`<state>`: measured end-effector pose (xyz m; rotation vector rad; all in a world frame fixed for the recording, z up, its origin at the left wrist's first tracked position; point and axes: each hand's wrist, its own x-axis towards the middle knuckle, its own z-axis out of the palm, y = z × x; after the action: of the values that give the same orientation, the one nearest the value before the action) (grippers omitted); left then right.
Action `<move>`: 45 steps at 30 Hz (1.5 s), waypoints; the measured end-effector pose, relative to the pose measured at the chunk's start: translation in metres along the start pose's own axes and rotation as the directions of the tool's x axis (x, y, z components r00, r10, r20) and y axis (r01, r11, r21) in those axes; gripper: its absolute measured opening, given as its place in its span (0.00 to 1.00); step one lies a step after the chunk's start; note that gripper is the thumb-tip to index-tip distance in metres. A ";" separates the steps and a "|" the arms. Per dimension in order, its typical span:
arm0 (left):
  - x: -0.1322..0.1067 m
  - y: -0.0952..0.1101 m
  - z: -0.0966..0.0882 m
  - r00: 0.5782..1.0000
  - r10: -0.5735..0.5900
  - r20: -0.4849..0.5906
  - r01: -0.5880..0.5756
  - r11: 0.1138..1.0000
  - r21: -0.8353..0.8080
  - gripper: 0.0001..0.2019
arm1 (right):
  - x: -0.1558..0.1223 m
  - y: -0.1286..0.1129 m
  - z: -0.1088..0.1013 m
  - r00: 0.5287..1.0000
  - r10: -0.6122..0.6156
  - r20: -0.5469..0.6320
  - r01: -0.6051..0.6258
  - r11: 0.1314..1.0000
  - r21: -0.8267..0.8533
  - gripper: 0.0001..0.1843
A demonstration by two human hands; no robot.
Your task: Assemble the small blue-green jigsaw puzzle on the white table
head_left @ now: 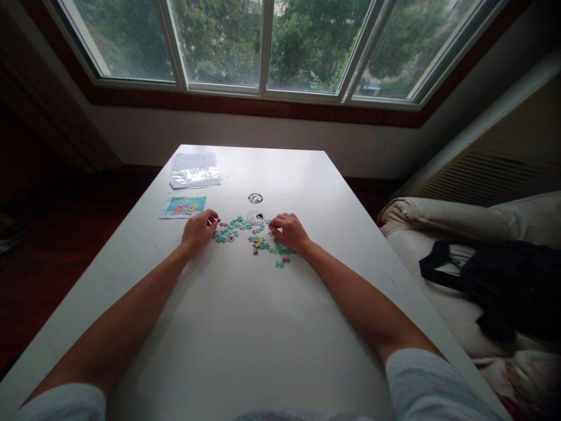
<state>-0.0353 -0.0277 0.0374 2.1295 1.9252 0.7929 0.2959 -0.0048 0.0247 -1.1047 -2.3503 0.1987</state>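
Note:
Small jigsaw puzzle pieces (225, 235), mostly turquoise with some yellow and pink, lie loosely scattered in the middle of the white table. My left hand (199, 231) is at the left end of the scatter, its fingers curled in a pinch with a small dark puzzle piece (218, 220) at the tips. Over the right part of the pieces rests my right hand (289, 232), fingers bent down and close together; what lies under the fingertips is hidden. A colourful picture card (186, 206) lies beyond my left hand. Between the hands sits a round, silvery disc (255, 218).
Another small round item (255, 198) lies farther back on the table (263, 327). A clear plastic bag with papers (195, 170) is at the back left. On the right stands a pale sofa (407, 234) with dark clothing (508, 280). A window (263, 47) is ahead.

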 end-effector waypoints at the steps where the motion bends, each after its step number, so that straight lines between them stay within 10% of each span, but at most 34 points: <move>1: -0.001 0.004 -0.002 0.999 0.035 -0.005 -0.035 0.999 -0.025 0.09 | 0.000 0.000 0.000 1.000 -0.003 0.003 0.003 1.000 0.000 0.08; 7: -0.013 0.037 -0.003 0.946 0.291 0.145 -0.267 0.950 -0.164 0.12 | 0.000 -0.003 0.002 0.998 -0.046 0.036 0.046 0.999 0.012 0.08; 14: -0.032 0.066 0.013 0.868 0.359 0.342 -0.282 0.925 -0.254 0.13 | -0.001 -0.015 -0.002 0.958 -0.227 0.175 0.226 0.974 0.026 0.11; 27: -0.036 0.066 0.024 0.865 0.441 0.239 -0.400 0.894 -0.204 0.09 | -0.002 -0.025 0.005 0.917 -0.350 0.190 0.336 0.936 0.103 0.10; 34: -0.045 0.076 0.013 0.940 0.255 0.228 -0.271 0.962 0.041 0.09 | -0.002 -0.021 0.008 0.918 -0.353 0.181 0.337 0.935 0.113 0.12; 45: -0.054 0.085 0.013 0.939 0.252 0.236 -0.294 0.942 0.164 0.09 | -0.001 -0.021 0.008 0.918 -0.356 0.177 0.338 0.933 0.123 0.11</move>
<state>0.0438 -0.0897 0.0505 2.5234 1.6820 0.4043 0.2779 -0.0184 0.0253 -0.6316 -2.6379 0.2915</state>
